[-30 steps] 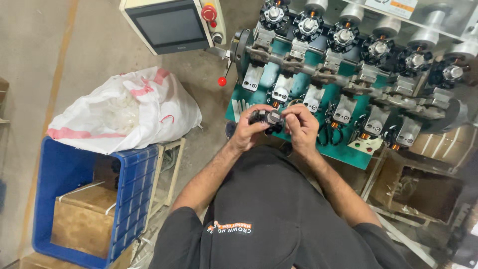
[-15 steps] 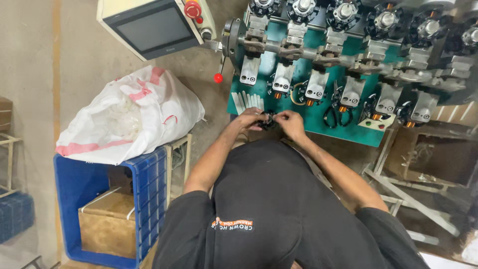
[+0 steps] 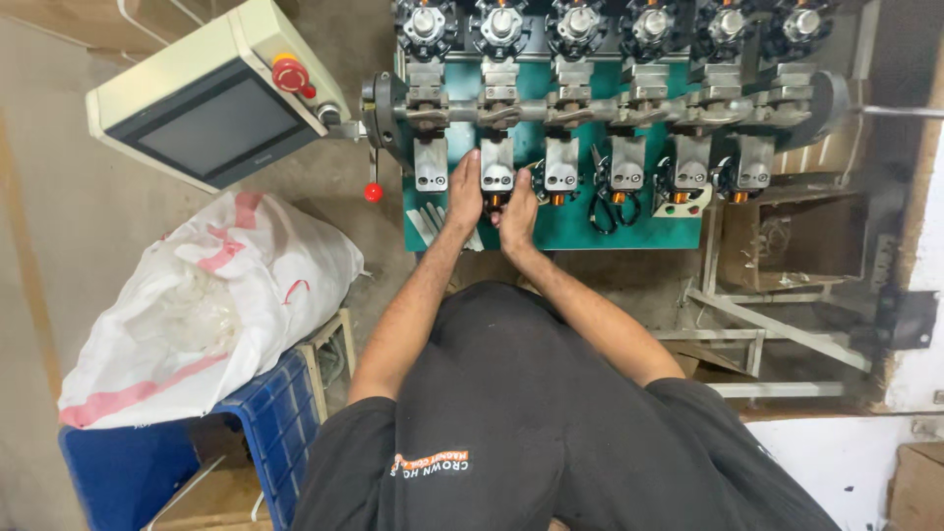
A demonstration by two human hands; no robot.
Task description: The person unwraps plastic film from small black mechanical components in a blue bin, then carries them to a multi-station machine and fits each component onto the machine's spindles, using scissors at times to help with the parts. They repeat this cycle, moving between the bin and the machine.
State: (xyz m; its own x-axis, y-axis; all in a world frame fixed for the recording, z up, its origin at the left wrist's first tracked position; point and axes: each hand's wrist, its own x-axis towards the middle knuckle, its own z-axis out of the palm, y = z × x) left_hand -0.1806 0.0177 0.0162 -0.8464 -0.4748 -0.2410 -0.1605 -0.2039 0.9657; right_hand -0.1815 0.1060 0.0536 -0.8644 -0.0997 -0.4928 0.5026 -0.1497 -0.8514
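Observation:
A green winding machine (image 3: pixel 580 221) carries a row of several grey metal fixture blocks. Both my hands are up at the second block from the left (image 3: pixel 498 169). My left hand (image 3: pixel 462 192) lies against that block's left side, fingers pointing up along it. My right hand (image 3: pixel 518 211) is just below the block, its fingertips pinched on a small dark part with a copper-coloured winding (image 3: pixel 497 202). My fingers hide most of the part. The neighbouring blocks (image 3: pixel 561 175) also show copper-coloured windings beneath them.
A beige control panel with a dark screen (image 3: pixel 211 118) and a red stop button (image 3: pixel 292 74) juts out at the left, above a red-knobbed lever (image 3: pixel 373 192). A white sack (image 3: pixel 197 315) rests on a blue crate (image 3: pixel 261 433). A metal frame (image 3: pixel 757 324) and a cardboard box (image 3: pixel 787 241) stand at the right.
My hands held the small dark part close to my chest; they have since reached forward and up to the second fixture block. The view has shifted, with the machine now further up.

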